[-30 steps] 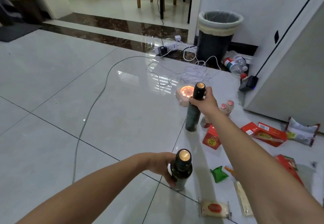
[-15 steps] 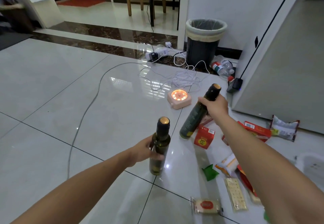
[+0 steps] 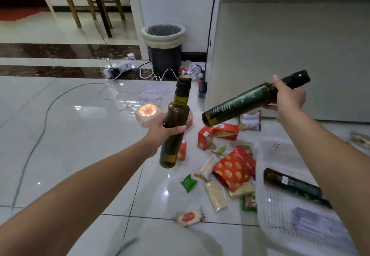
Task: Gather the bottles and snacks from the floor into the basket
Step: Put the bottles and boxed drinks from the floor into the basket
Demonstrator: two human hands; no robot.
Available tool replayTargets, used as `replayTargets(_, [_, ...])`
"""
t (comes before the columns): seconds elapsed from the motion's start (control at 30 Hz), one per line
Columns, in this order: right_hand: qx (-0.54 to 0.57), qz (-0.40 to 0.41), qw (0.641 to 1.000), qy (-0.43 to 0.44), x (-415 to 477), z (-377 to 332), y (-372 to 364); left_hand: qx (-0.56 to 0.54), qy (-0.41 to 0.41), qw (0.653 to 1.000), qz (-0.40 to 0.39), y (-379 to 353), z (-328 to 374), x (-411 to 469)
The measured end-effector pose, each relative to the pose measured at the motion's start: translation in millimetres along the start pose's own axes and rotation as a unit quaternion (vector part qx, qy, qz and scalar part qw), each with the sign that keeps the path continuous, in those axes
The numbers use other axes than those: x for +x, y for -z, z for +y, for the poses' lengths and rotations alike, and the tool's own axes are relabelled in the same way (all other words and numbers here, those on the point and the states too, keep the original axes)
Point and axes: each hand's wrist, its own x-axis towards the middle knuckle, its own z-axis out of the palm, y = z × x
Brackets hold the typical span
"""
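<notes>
Left hand (image 3: 160,128) is wrapped tight around the middle of an olive-green bottle (image 3: 176,123), held upright and clear off the floor, cap up. Right hand (image 3: 288,100) is clamped around the neck end of a darker green bottle (image 3: 242,103), which is tipped nearly sideways, base pointing left toward the other bottle but not touching it.

Down at the lower right sits the white basket (image 3: 280,201), mesh sides, a bit blurry. Inside it there's already a third dark bottle (image 3: 288,183) lying on its side, plus a pale purplish packet (image 3: 312,223) near the front that I can't read.

Snacks lie scattered on the tile just left of the basket: a red chip bag (image 3: 234,167), red boxes (image 3: 218,135), a green wrapper (image 3: 188,182), cracker packs (image 3: 215,195). A trash bin (image 3: 163,49) stands against the far wall.
</notes>
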Motion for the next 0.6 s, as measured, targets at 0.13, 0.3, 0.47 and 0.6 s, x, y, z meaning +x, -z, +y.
replayTargets(0.13, [0.019, 0.097, 0.995, -0.020, 26.0, 8.1, 108.9, 0.030, -0.031, 0.997, -0.060, -74.6, 33.0, 5.7])
replayTargets(0.3, [0.043, 0.220, 0.970, -0.097, 37.9, 57.7, 245.8, 0.060, -0.062, 0.983, -0.161, -175.3, 65.3, 8.0])
replayTargets(0.47, [0.027, 0.259, 0.949, -0.179, 35.3, 103.7, 318.9, 0.183, -0.121, 0.947, -0.234, -269.6, 91.2, 4.6])
replayTargets(0.6, [0.019, 0.248, 0.935, -0.252, 27.8, 139.2, 331.3, 0.293, -0.163, 0.898, -0.283, -328.3, 86.8, -4.9])
